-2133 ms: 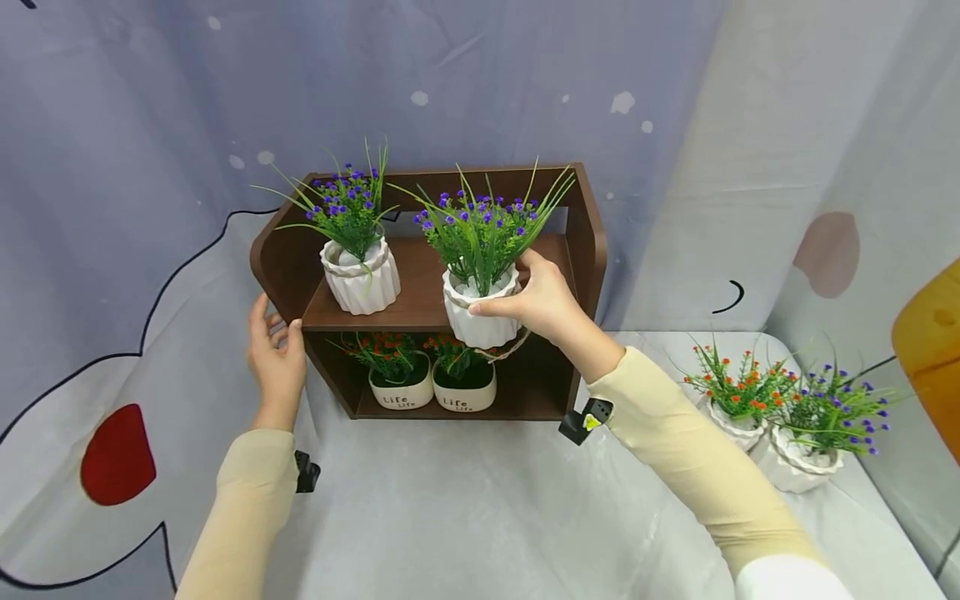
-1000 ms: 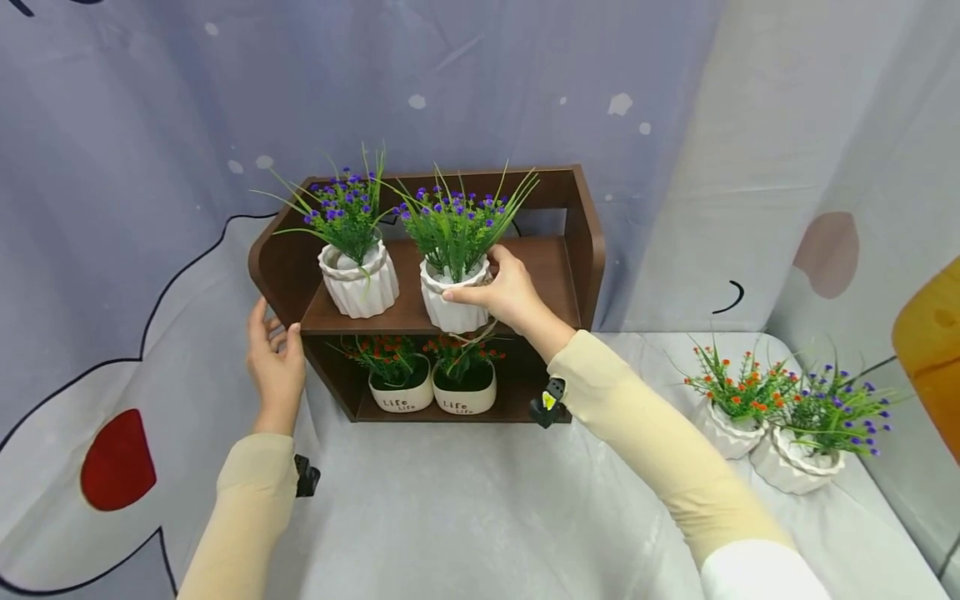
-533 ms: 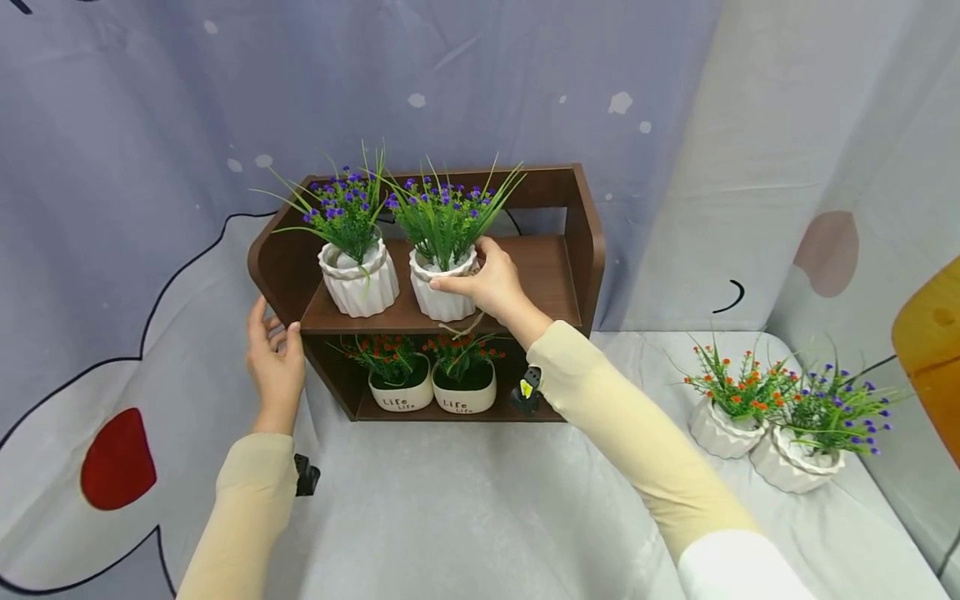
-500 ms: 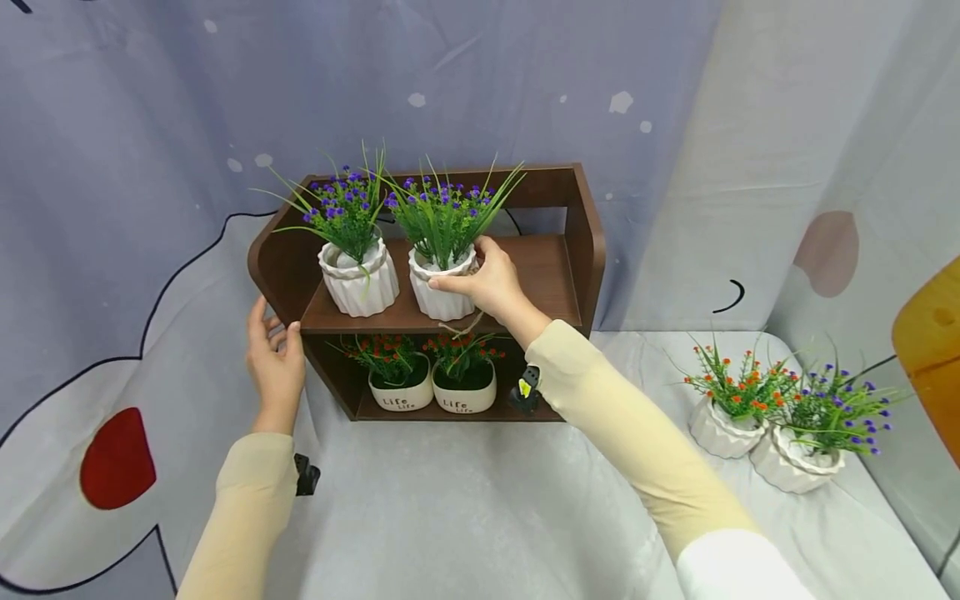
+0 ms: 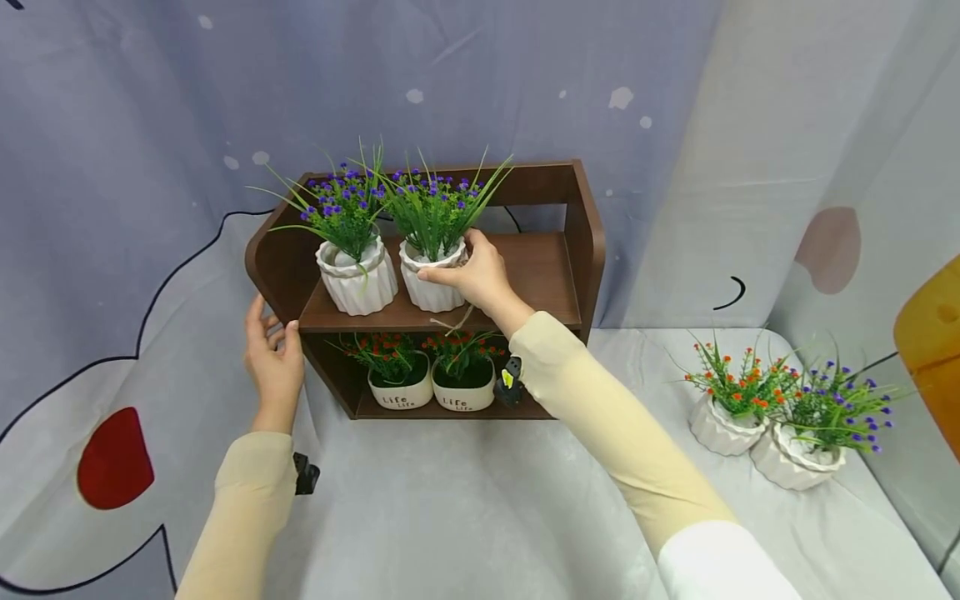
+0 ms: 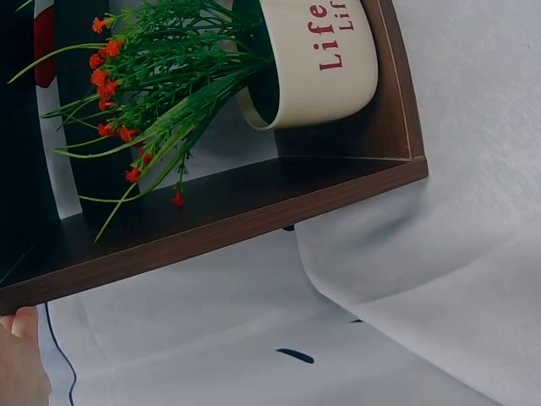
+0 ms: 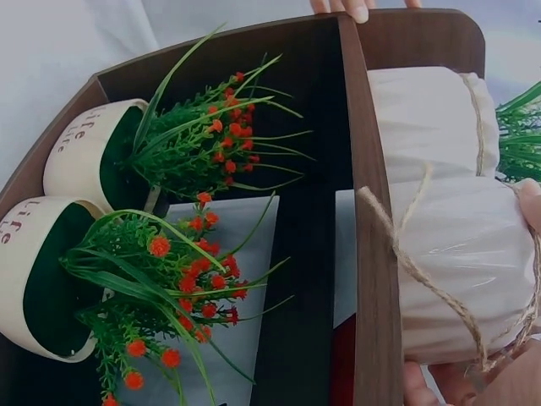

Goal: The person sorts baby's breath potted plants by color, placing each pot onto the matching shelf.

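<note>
My right hand (image 5: 477, 271) grips a white ribbed flowerpot (image 5: 431, 292) with purple flowers and long green leaves, thumb across its front rim. The pot is at the upper board of a brown two-tier shelf (image 5: 540, 267), right beside a matching purple-flowered pot (image 5: 358, 283). A twine cord (image 7: 439, 292) tied round the held pot hangs loose over the board's front edge in the right wrist view. My left hand (image 5: 275, 367) touches the shelf's left side panel, thumb at its front edge. In the left wrist view only part of the left hand (image 6: 24, 359) shows.
Two cream pots (image 5: 463, 396) with red-orange flowers and "Life" lettering stand on the lower tier. On the white cloth to the right are a white pot (image 5: 723, 429) with orange flowers and a white pot (image 5: 797, 462) with purple ones. A patterned curtain (image 5: 480, 83) hangs behind.
My right hand has moved the held pot left along the upper tier, closing the gap to the other purple-flowered pot. The left hand has stayed at the side panel.
</note>
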Action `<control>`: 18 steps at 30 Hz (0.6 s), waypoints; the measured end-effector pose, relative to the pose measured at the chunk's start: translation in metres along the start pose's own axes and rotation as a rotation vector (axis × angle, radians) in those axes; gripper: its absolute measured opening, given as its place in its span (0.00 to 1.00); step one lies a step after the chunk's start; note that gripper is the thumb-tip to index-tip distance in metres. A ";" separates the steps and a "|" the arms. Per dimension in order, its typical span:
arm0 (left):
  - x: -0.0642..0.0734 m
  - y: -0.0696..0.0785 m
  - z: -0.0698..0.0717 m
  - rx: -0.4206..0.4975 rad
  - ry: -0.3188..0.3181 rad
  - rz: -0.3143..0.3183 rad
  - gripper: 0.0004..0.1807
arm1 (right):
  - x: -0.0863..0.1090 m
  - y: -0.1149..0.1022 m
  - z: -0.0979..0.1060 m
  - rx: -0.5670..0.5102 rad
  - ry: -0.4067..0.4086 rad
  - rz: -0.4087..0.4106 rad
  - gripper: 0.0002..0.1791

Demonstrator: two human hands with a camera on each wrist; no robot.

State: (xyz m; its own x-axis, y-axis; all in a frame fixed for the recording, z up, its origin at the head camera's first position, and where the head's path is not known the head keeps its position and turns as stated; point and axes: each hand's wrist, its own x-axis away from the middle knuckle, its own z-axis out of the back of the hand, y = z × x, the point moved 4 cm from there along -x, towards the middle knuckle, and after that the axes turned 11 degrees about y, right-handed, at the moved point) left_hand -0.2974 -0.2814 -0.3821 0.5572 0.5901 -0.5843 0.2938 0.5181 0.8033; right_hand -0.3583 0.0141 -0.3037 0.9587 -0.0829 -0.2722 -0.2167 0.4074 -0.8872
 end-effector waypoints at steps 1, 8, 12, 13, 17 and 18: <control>0.000 0.000 0.000 0.002 0.001 -0.001 0.29 | 0.000 0.000 -0.001 0.001 0.000 0.000 0.45; -0.001 0.001 0.000 0.018 0.003 -0.007 0.29 | -0.002 -0.002 -0.003 0.001 -0.001 -0.008 0.45; -0.001 0.003 0.001 0.022 0.004 -0.005 0.29 | -0.002 -0.002 -0.005 0.000 -0.001 -0.011 0.46; -0.001 0.003 0.001 0.025 0.002 -0.003 0.29 | -0.002 -0.002 -0.006 -0.001 0.000 -0.013 0.46; 0.000 0.004 0.001 0.035 0.000 0.000 0.29 | -0.002 -0.001 -0.008 -0.009 0.007 -0.014 0.47; 0.001 0.004 0.001 0.035 0.001 -0.001 0.29 | -0.002 -0.001 -0.008 -0.011 0.008 -0.012 0.47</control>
State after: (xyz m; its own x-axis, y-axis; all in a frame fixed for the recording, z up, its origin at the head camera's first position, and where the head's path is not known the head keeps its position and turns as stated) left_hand -0.2949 -0.2799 -0.3791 0.5566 0.5901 -0.5848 0.3207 0.4967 0.8065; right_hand -0.3616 0.0063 -0.3051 0.9599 -0.0948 -0.2639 -0.2068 0.3962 -0.8946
